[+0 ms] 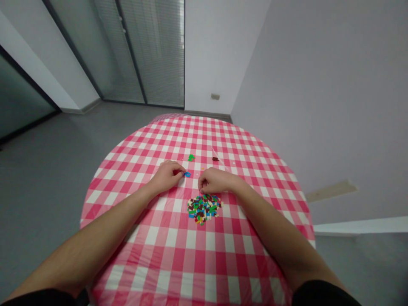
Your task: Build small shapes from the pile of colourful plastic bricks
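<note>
A heap of small toy building bricks point(204, 209) in green, blue, brown, white, red and yellow lies in front of me on the tablecloth. Left of centre, my left hand point(168, 175) has its thumb and forefinger pinched at the edge of a small cluster of blue bricks point(187, 174). My right hand point(214, 180) is closed, its curled fingertips at the far edge of the heap. Whatever they hold, if anything, is too small to make out. Beyond my hands are a green brick group point(191, 157) and a dark brown brick group point(215, 159).
A red-and-white checked cloth point(178, 242) covers the round table. A few tiny loose pieces lie between and beyond my hands. Glass doors point(153, 55) and a wall socket point(215, 96) are behind the table; a pale wall point(334, 106) rises on the right.
</note>
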Motion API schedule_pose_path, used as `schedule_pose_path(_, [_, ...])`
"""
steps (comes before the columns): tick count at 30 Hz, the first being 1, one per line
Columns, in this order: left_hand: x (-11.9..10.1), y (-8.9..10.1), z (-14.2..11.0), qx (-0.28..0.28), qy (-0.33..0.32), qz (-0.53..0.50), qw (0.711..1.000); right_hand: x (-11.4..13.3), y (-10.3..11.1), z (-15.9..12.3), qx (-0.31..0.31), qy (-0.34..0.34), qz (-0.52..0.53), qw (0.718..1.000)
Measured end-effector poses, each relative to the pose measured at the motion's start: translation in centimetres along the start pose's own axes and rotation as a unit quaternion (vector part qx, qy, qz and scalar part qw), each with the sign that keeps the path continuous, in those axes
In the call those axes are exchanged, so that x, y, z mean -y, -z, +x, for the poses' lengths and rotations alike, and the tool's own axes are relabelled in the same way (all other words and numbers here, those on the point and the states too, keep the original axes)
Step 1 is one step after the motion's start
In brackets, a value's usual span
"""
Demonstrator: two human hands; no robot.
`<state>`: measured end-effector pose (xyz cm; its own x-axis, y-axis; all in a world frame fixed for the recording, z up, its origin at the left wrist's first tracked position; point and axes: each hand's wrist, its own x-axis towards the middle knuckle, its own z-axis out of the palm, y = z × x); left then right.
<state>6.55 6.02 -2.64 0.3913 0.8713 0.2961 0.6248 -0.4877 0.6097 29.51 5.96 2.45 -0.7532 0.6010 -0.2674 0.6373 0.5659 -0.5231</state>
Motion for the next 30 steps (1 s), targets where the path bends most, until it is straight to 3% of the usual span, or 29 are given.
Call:
schedule_pose_path(4, [0.0, 0.0, 0.0, 0.002, 0.003, 0.001, 1.000, 0.4, -0.3, 0.4, -0.055, 0.002, -0.042, 0.998])
schedule_pose_path(9, [0.1, -0.1, 0.1, 0.002, -0.003, -0.001, 1.000, 0.3, -1.2, 1.4, -0.149, -0.045, -0.111, 0.981])
schedule_pose_path(18, [0.0, 0.0, 0.0, -0.001, 0.003, 0.008, 1.000, -1.1, -1.9, 2.3, -0.246, -0.063, -0.115, 0.960])
schedule_pose_path(25, [0.1, -0.1, 0.0, 0.003, 0.009, 0.012, 1.000, -1.4, -2.2, 2.0, -0.186, -0.034, -0.112, 0.975])
schedule_pose_path(30, [0.1, -0.1, 0.0, 0.000, 0.008, 0.009, 1.000, -1.1, -2.2, 2.1, -0.181, -0.077, -0.152, 0.969])
